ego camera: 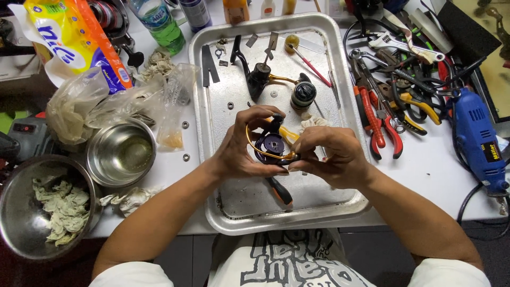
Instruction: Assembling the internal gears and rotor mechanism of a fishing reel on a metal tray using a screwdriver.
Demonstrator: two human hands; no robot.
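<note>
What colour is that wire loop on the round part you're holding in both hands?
Gold. The wire loop curves around the dark purple-black round part, held over the metal tray; the head view shows it best.

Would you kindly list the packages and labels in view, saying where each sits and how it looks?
Tissue pack: top left, soft plastic bag, yellow, white, orange, blue.
Water bottle: top, left of tray, green-tinted, blue-white label.
Rotary tool: right, blue, small yellow-black label.
</note>
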